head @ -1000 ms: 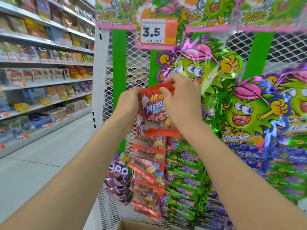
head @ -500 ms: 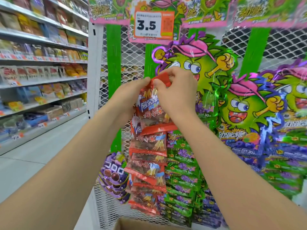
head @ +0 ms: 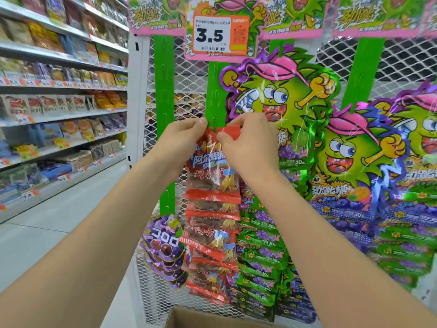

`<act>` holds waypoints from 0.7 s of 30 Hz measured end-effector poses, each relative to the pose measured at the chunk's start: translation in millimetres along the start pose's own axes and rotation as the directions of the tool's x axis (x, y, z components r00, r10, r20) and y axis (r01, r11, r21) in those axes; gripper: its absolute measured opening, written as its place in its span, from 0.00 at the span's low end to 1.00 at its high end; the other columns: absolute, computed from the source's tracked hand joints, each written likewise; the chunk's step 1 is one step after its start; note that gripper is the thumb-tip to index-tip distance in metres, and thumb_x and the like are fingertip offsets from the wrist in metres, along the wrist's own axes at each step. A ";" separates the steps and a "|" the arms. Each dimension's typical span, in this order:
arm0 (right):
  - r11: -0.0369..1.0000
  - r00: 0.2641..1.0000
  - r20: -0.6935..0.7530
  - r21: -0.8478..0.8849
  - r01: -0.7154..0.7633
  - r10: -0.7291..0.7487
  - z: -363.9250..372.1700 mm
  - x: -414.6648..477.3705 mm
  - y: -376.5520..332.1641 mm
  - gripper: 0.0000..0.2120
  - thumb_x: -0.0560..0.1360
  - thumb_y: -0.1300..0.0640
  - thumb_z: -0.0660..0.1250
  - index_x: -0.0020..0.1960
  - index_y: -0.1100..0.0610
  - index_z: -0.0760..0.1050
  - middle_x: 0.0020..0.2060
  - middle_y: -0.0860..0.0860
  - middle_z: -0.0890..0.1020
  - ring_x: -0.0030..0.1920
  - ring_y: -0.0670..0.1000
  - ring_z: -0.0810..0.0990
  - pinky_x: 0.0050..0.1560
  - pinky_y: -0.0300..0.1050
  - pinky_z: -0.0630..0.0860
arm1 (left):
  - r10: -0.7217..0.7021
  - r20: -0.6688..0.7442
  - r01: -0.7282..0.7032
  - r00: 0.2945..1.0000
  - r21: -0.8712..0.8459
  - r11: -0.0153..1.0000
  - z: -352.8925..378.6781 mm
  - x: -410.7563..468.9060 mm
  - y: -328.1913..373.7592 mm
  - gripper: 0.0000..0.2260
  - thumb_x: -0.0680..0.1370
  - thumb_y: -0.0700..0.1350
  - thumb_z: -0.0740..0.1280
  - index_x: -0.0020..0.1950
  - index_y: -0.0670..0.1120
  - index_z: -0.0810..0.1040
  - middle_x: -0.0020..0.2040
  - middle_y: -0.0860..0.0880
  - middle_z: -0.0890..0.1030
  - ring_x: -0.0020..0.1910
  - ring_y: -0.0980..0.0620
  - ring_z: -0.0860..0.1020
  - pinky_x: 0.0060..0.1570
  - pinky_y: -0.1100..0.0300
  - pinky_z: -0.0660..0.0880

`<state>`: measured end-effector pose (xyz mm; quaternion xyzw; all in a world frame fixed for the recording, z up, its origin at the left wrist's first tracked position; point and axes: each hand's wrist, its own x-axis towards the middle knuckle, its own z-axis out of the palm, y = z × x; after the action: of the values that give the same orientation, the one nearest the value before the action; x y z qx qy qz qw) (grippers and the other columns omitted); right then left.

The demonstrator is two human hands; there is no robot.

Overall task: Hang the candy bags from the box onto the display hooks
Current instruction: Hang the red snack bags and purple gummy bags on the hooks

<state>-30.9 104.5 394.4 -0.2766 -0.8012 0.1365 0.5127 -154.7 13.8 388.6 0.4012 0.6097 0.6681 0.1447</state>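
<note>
Shop aisle, stocked shelves left. White mesh rack ahead carries green hanging strip; green cartoon bags crowd its right. Cardboard box at bottom edge. Left grip and right grip both pinch red candy bag by its top, against the strip.

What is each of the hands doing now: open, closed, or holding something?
Left hand: closed, pinching the top of the red candy bag.
Right hand: closed, pinching the same bag's top edge.
</note>
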 end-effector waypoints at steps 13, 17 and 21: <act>0.992 0.730 0.682 -0.059 0.112 -0.042 -10.2 -152.3 82.6 0.07 0.78 0.47 0.68 0.48 0.49 0.82 0.32 0.45 0.81 0.36 0.46 0.79 0.44 0.50 0.81 | 0.643 0.242 -0.578 0.727 0.721 0.382 5.7 -103.3 -116.4 0.05 0.77 0.41 0.71 0.52 0.45 0.81 0.52 0.47 0.78 0.52 0.42 0.76 0.52 0.44 0.72; 0.971 0.121 0.966 -0.235 0.053 0.227 28.0 -210.2 165.2 0.10 0.78 0.45 0.70 0.50 0.51 0.84 0.37 0.46 0.84 0.38 0.49 0.81 0.43 0.46 0.78 | 0.235 0.614 -0.642 0.754 0.609 0.466 13.8 -153.1 -196.8 0.03 0.78 0.44 0.68 0.50 0.49 0.79 0.42 0.52 0.79 0.44 0.48 0.77 0.46 0.50 0.74; 0.935 -0.095 0.938 -0.342 -0.090 0.334 71.6 -289.0 242.4 0.09 0.80 0.50 0.69 0.42 0.49 0.82 0.37 0.44 0.83 0.38 0.45 0.79 0.45 0.42 0.76 | -0.334 0.726 -0.559 0.601 0.680 0.474 28.3 -172.5 -264.9 0.05 0.79 0.51 0.63 0.48 0.52 0.76 0.45 0.51 0.83 0.47 0.45 0.81 0.47 0.52 0.78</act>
<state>71.2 136.9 25.8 -0.2565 -0.8728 0.3051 -0.2819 -103.2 -27.2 78.1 0.7097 0.6939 0.0174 0.1206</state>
